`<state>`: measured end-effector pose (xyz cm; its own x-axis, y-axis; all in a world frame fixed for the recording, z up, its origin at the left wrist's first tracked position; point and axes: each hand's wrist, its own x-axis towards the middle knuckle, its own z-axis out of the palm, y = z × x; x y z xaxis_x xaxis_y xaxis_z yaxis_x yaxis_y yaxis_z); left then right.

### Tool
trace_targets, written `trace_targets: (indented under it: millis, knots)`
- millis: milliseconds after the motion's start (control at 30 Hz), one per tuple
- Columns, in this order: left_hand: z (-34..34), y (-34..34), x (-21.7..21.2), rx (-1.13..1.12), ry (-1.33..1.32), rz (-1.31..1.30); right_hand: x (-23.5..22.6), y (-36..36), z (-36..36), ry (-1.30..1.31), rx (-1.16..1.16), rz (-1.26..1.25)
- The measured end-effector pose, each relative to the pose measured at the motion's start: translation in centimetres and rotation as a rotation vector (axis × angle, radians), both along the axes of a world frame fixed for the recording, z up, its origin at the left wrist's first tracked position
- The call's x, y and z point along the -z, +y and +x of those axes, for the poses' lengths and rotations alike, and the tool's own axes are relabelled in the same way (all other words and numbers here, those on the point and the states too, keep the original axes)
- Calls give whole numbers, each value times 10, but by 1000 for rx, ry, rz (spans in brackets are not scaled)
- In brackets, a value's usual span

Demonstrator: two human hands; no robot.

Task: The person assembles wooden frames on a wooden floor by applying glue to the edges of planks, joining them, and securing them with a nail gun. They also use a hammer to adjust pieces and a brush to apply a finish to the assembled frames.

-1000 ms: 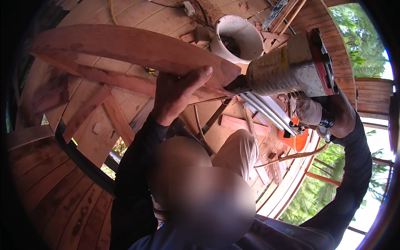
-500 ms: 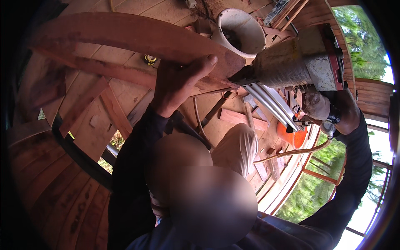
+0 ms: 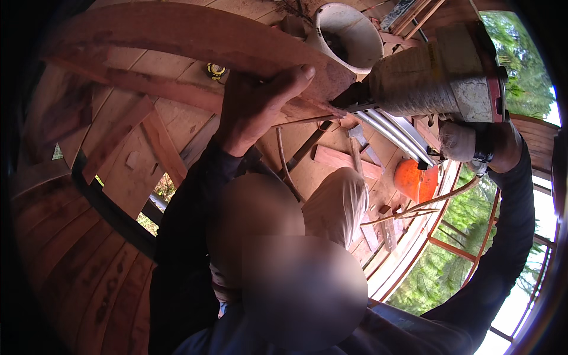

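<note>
My left hand (image 3: 251, 109) is closed on a reddish wooden board (image 3: 177, 28), near its right end. The thumb lies along the board; the other fingers are mostly hidden. A second, narrower board (image 3: 171, 89) runs below and meets the first near that end. A worn grey nail gun (image 3: 423, 77) lies sideways in my right hand (image 3: 461, 142), which wears a pale glove and grips the handle, with the fingers partly hidden. The gun's nose touches or nearly touches the corner where the boards meet. Its silver magazine (image 3: 399, 133) slants down to the right.
A white bucket (image 3: 378, 44) stands beyond the boards. A yellow-and-black tape measure (image 3: 216, 71) lies on the plank floor. An orange container (image 3: 416, 180), a hatchet-like tool (image 3: 356, 137), wood offcuts (image 3: 340, 158) and an air hose (image 3: 458, 194) lie right of my knee. Floor openings show at left.
The nail gun and my right hand have shifted slightly right and up in the picture. The boards and my left hand have shifted only a little; both grips are unchanged.
</note>
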<state>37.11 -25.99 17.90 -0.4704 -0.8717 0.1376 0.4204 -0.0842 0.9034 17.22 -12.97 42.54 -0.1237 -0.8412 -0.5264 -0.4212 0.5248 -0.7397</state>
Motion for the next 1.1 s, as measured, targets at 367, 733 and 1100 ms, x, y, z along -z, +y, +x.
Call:
trace_targets:
  millis: [367,733,1100]
  knots:
    - [3,1,0,20,-81,-102,0,9,5,23,13,-7]
    - [-7,-1,12,101,6,-63,-10,31,3,72,102,-26]
    - [-4,-18,17,604,55,-25,27,87,-21,105,174,-35]
